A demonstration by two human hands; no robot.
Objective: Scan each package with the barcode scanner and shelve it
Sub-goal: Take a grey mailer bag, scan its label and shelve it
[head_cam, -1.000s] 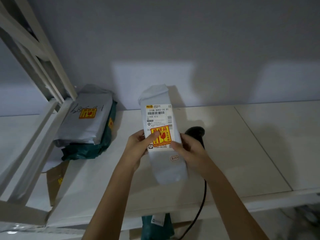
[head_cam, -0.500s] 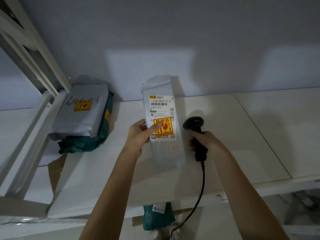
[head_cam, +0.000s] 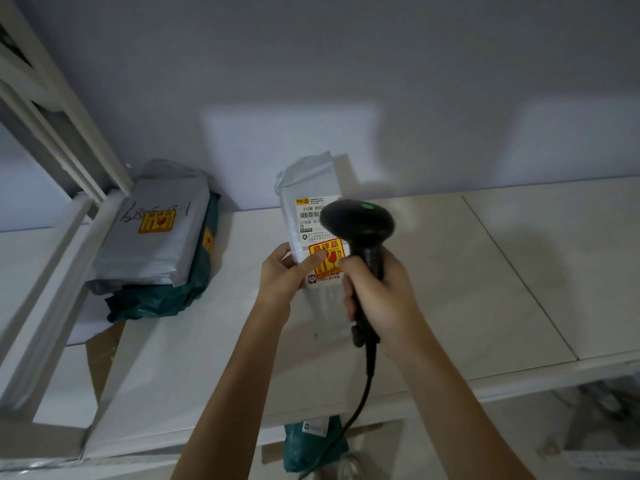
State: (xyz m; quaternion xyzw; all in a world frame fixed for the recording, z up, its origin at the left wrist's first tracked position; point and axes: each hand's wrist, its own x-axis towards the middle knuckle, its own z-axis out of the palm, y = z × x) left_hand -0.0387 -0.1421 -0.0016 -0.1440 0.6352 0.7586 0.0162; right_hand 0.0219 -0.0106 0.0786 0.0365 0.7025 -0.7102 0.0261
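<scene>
A long grey package with a white shipping label and a yellow-red fragile sticker is held above the white shelf. My left hand grips its left edge, thumb pressed on the sticker. My right hand grips the handle of the black barcode scanner. The scanner's head, with a green light on top, hovers right over the label and hides part of the barcode. Its black cable hangs down past the shelf's front edge.
At the shelf's left end a grey package with a handwritten number lies on a dark green package. White rack posts rise at the far left. Below the shelf sit another green package and cardboard.
My right hand has raised the scanner from beside the package and brought its head over the label. A second ago that hand was on the package. The left hand keeps its hold.
</scene>
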